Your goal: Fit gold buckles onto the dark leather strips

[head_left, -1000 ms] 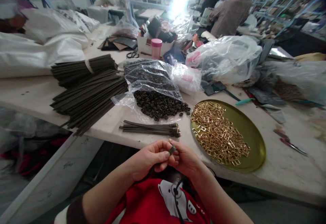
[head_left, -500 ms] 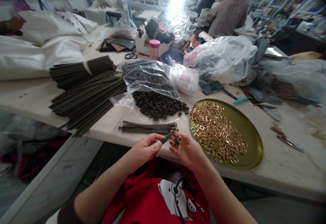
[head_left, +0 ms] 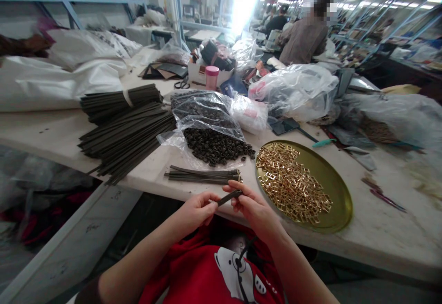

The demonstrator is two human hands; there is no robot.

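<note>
A dark strap (head_left: 228, 197) stretches between my two hands, just off the front edge of the table. My left hand (head_left: 201, 208) pinches it on one side. At its other end the fingers of my right hand (head_left: 251, 202) close round the tip; whether a small part sits under them is hidden. Just beyond lies a small stack of similar straps (head_left: 202, 175) with gold buckles at their right ends. Behind it, dark loops (head_left: 217, 147) spill from a clear plastic bag (head_left: 203, 106). Gold buckles (head_left: 293, 179) are heaped on an oval gold tray (head_left: 340, 202) to the right.
Bundles of dark strips (head_left: 127, 129) lie on the table (head_left: 51, 131) at left, beside white sacks (head_left: 62, 83). A pink-lidded jar (head_left: 212, 77), plastic bags (head_left: 293, 90), a teal-handled tool (head_left: 322, 143) and red-handled snips (head_left: 386, 199) lie around. Another person (head_left: 304, 37) stands further back.
My right fingers have closed over the end of the strap, and the strap lies flatter and slightly lower. The head view has tilted up a little.
</note>
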